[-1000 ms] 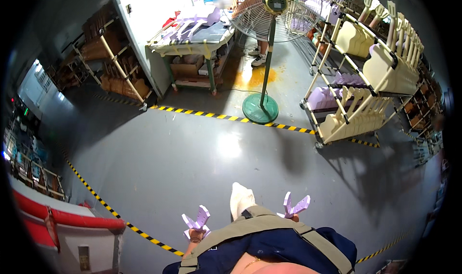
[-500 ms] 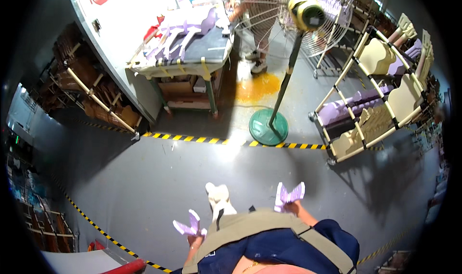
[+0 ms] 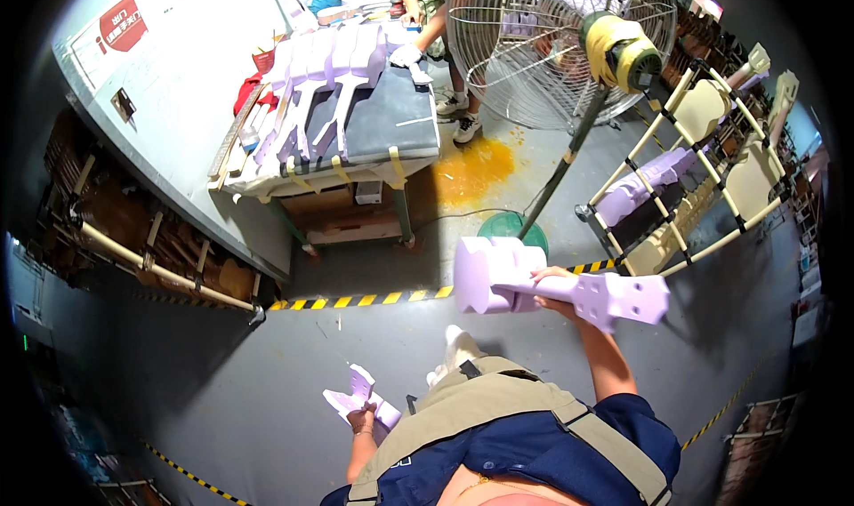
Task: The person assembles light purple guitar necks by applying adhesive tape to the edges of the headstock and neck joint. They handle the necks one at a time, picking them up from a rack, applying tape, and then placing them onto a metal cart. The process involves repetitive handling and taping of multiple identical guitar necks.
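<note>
My right hand [image 3: 559, 300] is closed around the necks of lilac ukuleles [image 3: 480, 277], held level in front of me. Their stacked bodies point left and their headstocks, with peg holes, point right; at least two appear to be there. Low at my left side, my left hand [image 3: 361, 417] is closed around more lilac ukuleles [image 3: 362, 383], just below their spread headstocks. The bodies of these are mostly hidden beside my apron.
Ahead left, a padded worktable [image 3: 391, 115] bears several lilac ukuleles [image 3: 342, 61]; another person's gloved hand [image 3: 406, 55] is at its far edge. A pedestal fan [image 3: 569, 150] stands ahead. Wheeled racks [image 3: 658, 195] flank the right and left. Striped tape [image 3: 374, 299] crosses the floor.
My right hand has risen from my side, bringing its ukuleles up and level. The left hand stays low with its ukuleles. The table and fan now appear nearer.
</note>
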The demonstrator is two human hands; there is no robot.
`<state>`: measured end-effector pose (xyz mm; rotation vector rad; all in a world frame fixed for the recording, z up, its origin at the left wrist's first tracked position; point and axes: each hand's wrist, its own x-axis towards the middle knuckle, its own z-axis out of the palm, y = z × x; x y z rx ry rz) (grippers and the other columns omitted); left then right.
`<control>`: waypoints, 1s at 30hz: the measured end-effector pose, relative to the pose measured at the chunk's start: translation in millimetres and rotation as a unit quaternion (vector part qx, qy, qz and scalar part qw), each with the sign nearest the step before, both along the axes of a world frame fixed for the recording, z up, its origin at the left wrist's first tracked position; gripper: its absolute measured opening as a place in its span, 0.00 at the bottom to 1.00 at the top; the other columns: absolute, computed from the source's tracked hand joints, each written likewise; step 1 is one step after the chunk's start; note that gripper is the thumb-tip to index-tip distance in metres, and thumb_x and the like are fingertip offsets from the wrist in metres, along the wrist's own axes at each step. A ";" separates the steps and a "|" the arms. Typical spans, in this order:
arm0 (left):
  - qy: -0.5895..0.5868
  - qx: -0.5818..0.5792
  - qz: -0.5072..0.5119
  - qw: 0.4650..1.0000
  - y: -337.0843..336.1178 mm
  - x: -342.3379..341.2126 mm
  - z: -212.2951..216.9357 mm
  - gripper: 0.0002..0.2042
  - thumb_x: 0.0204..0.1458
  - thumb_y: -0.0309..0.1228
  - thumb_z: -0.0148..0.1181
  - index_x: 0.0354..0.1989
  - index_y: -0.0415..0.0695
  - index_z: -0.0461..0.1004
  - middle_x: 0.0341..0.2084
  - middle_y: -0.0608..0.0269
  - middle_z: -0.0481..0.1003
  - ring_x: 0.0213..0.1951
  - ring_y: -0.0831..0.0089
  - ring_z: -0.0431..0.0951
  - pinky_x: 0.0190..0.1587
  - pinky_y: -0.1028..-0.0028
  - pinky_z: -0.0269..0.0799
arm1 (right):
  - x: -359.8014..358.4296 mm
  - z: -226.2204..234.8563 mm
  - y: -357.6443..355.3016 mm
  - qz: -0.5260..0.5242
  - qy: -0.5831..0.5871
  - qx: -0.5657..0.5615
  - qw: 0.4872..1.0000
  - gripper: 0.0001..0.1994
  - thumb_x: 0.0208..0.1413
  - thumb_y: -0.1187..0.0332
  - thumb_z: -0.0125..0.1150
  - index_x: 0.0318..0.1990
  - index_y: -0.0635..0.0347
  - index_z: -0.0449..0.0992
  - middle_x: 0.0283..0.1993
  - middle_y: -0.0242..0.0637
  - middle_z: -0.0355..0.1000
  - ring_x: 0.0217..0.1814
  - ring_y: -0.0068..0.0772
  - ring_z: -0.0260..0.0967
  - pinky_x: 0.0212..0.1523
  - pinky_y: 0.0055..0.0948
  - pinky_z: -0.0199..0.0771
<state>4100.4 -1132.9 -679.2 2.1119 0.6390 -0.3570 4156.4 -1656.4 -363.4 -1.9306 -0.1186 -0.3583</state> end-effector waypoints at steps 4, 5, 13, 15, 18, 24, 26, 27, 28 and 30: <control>0.061 0.193 -0.189 0.961 26.0 76.7 -38.1 0.24 0.40 0.49 0.60 0.42 0.44 0.72 0.34 0.59 0.75 0.40 0.63 0.73 0.45 0.65 0.65 | 56.3 74.8 23.7 -0.012 -0.054 -0.012 0.998 0.13 0.36 0.78 0.65 0.33 0.60 0.74 0.40 0.40 0.71 0.54 0.40 0.65 0.58 0.40 0.59; 0.066 0.248 -0.240 0.936 30.1 93.8 -40.3 0.24 0.41 0.49 0.59 0.43 0.46 0.71 0.34 0.60 0.74 0.40 0.62 0.73 0.44 0.64 0.65 | 71.6 84.5 28.6 -0.018 -0.068 0.008 0.998 0.13 0.35 0.80 0.65 0.33 0.60 0.74 0.40 0.41 0.72 0.53 0.40 0.66 0.60 0.41 0.57; 0.100 0.280 -0.261 0.919 62.8 186.2 -25.0 0.24 0.41 0.49 0.58 0.43 0.46 0.70 0.35 0.59 0.74 0.40 0.62 0.73 0.43 0.64 0.66 | 238.7 116.0 42.5 0.007 -0.174 -0.037 0.984 0.15 0.34 0.82 0.66 0.33 0.60 0.73 0.43 0.42 0.72 0.59 0.47 0.59 0.59 0.40 0.60; 0.111 0.267 -0.227 0.930 68.7 204.3 -15.9 0.24 0.41 0.49 0.58 0.43 0.46 0.70 0.34 0.59 0.74 0.39 0.62 0.73 0.42 0.64 0.66 | 278.9 115.2 44.2 0.010 -0.171 -0.059 0.983 0.16 0.34 0.83 0.66 0.35 0.60 0.73 0.44 0.42 0.72 0.60 0.48 0.59 0.58 0.39 0.60; 0.112 0.251 -0.199 0.940 71.0 246.5 -7.7 0.24 0.41 0.49 0.58 0.43 0.46 0.70 0.34 0.59 0.74 0.39 0.61 0.73 0.42 0.64 0.66 | 317.5 123.1 46.2 0.004 -0.146 -0.083 0.986 0.16 0.35 0.84 0.64 0.36 0.60 0.73 0.46 0.41 0.72 0.61 0.48 0.58 0.59 0.40 0.60; 0.123 0.233 -0.198 0.944 79.6 303.0 -3.7 0.24 0.40 0.48 0.59 0.42 0.46 0.70 0.34 0.59 0.74 0.39 0.61 0.73 0.42 0.64 0.66 | 384.1 108.3 55.5 -0.021 -0.128 -0.090 0.987 0.13 0.38 0.83 0.62 0.35 0.60 0.74 0.45 0.41 0.72 0.61 0.49 0.57 0.57 0.38 0.61; 0.122 0.225 -0.208 0.944 82.2 326.1 -5.5 0.24 0.40 0.48 0.59 0.42 0.45 0.70 0.34 0.59 0.74 0.39 0.61 0.73 0.42 0.64 0.66 | 394.8 98.9 61.5 -0.025 -0.127 -0.090 0.988 0.11 0.41 0.82 0.60 0.34 0.60 0.74 0.45 0.41 0.72 0.61 0.49 0.57 0.56 0.36 0.62; 0.121 0.225 -0.209 0.944 84.9 333.2 -3.9 0.24 0.40 0.48 0.59 0.42 0.45 0.70 0.34 0.59 0.74 0.39 0.61 0.73 0.42 0.64 0.66 | 396.6 92.0 62.9 -0.027 -0.131 -0.108 0.985 0.12 0.40 0.82 0.61 0.34 0.60 0.73 0.45 0.41 0.71 0.61 0.50 0.58 0.56 0.37 0.62; 0.120 0.222 -0.211 0.944 87.8 341.2 -2.7 0.24 0.40 0.48 0.59 0.42 0.45 0.70 0.34 0.59 0.74 0.39 0.61 0.73 0.42 0.64 0.66 | 397.2 83.9 64.4 -0.029 -0.135 -0.125 0.982 0.13 0.38 0.83 0.63 0.34 0.59 0.73 0.45 0.41 0.71 0.60 0.50 0.58 0.56 0.37 0.63; 0.113 0.219 -0.218 0.945 93.7 362.9 -1.8 0.24 0.40 0.47 0.59 0.42 0.45 0.70 0.33 0.58 0.74 0.39 0.61 0.74 0.42 0.64 0.66 | 398.4 81.6 70.7 -0.029 -0.145 -0.139 0.979 0.14 0.38 0.83 0.64 0.34 0.58 0.73 0.45 0.41 0.71 0.60 0.50 0.59 0.55 0.37 0.64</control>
